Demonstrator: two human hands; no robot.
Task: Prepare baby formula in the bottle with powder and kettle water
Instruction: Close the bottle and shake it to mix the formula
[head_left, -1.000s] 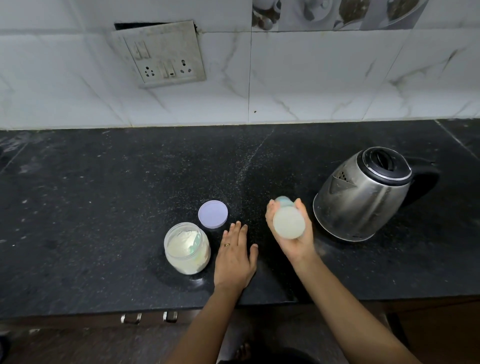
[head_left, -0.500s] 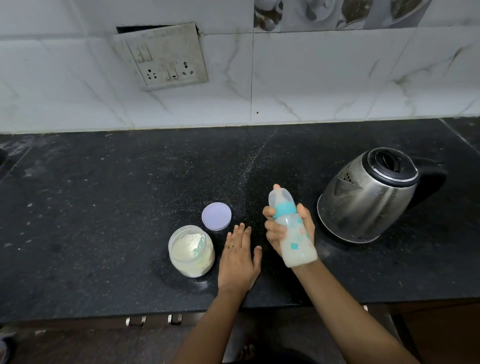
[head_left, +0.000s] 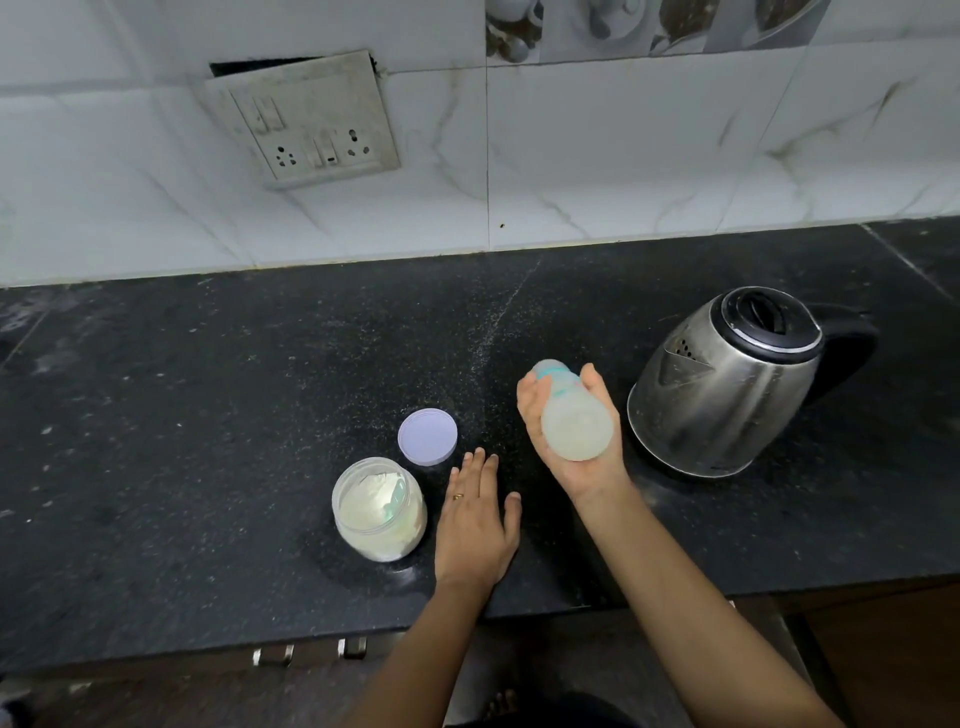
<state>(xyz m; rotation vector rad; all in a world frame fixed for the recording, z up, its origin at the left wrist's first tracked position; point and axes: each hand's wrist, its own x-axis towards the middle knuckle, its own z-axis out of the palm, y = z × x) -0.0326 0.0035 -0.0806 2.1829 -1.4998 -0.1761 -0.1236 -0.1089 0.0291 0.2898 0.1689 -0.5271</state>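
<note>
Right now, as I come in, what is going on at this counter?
A person is making baby formula. The right hand grips the closed bottle, tipped with its base toward the camera and cloudy liquid inside, in the air beside the kettle. The left hand rests flat on the counter next to the open powder jar, whose lid lies just behind it.

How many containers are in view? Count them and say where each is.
3. The jar stands open on the counter by the left hand; the bottle lies tipped in the right hand; the kettle stands right of it. None looks hidden.
</note>
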